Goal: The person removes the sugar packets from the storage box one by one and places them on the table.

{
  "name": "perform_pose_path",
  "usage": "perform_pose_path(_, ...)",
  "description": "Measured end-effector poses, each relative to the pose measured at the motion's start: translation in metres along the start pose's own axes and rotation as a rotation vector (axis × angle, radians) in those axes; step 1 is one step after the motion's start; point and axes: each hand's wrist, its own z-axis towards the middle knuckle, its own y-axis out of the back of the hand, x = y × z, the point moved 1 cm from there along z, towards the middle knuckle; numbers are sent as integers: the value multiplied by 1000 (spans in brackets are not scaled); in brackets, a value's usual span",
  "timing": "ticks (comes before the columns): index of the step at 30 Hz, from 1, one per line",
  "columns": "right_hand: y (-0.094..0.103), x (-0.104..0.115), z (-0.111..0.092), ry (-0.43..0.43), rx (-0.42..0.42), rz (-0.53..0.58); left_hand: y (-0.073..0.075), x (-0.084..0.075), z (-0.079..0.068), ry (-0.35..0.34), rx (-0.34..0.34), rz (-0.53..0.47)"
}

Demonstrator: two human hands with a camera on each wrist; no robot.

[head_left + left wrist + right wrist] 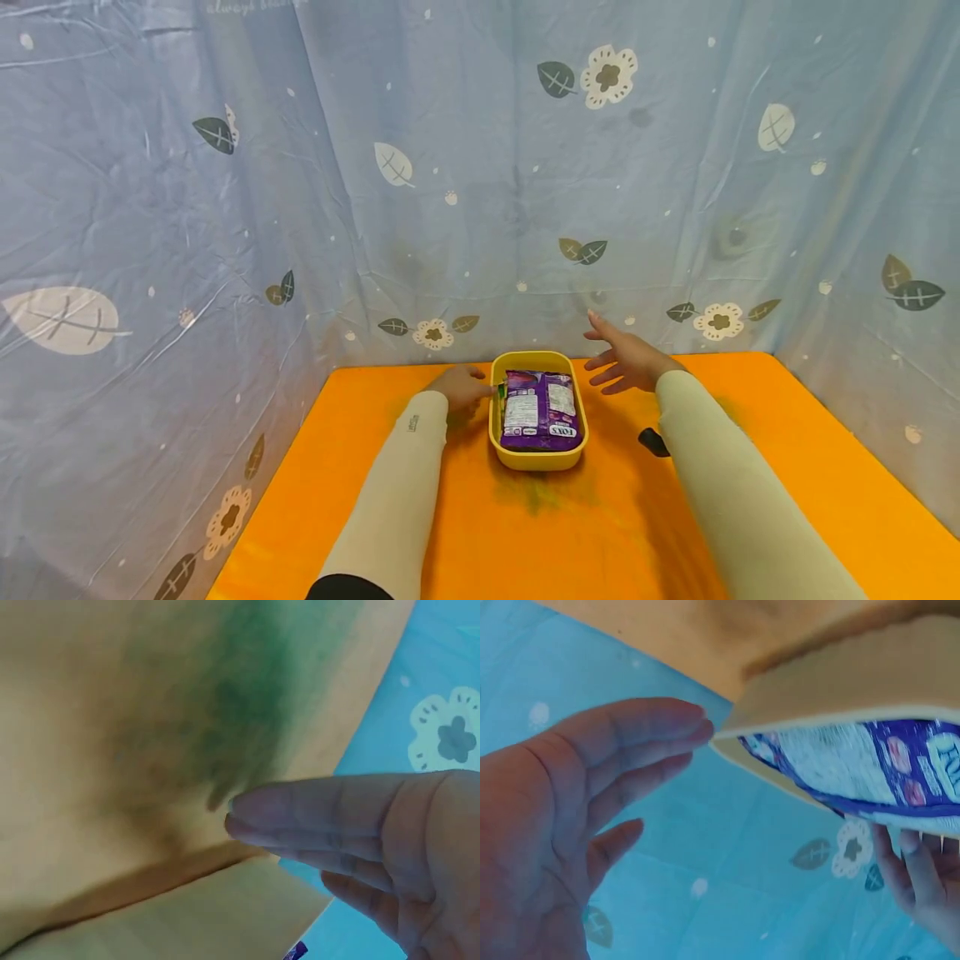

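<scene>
A yellow plastic basket (540, 461) stands on the orange table, with a purple packet (542, 412) lying inside it. The packet has white label panels and the letters FOX'S near its front edge. A bit of green shows beside it along the left inner wall. My left hand (461, 389) is at the basket's left side, its fingertips right by the rim; in the left wrist view its fingers (315, 810) are straight. To the right, apart from the basket, my right hand (630, 360) is raised with fingers spread and its palm turned towards it, holding nothing.
An orange cloth (360, 467) covers the table. Blue curtains (480, 208) printed with leaves and flowers hang behind the table and along both sides. A small black object (654, 442) shows beside my right forearm.
</scene>
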Motion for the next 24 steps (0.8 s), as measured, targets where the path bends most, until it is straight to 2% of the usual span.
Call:
perform_pose_path(2, -4, 2, -2, 9, 31, 63, -4, 0, -2, 6, 25, -121)
perform_pose_path(5, -10, 3, -4, 7, 63, 111, -8, 0, -3, 5, 32, -195)
perform_pose_path(10, -26, 4, -1, -38, 71, 75, -15, 5, -4, 19, 44, -261)
perform_pose_path(15, -44, 8, 2, -82, 73, 42, -17, 5, -10, 43, 88, -343)
perform_pose_path(20, -54, 12, 1, -118, 60, 45, -16, 1, -18, 20, 122, -391)
perform_pose_path(24, -62, 15, 2, -146, 67, 51, -15, 4, -17, 27, 135, -420)
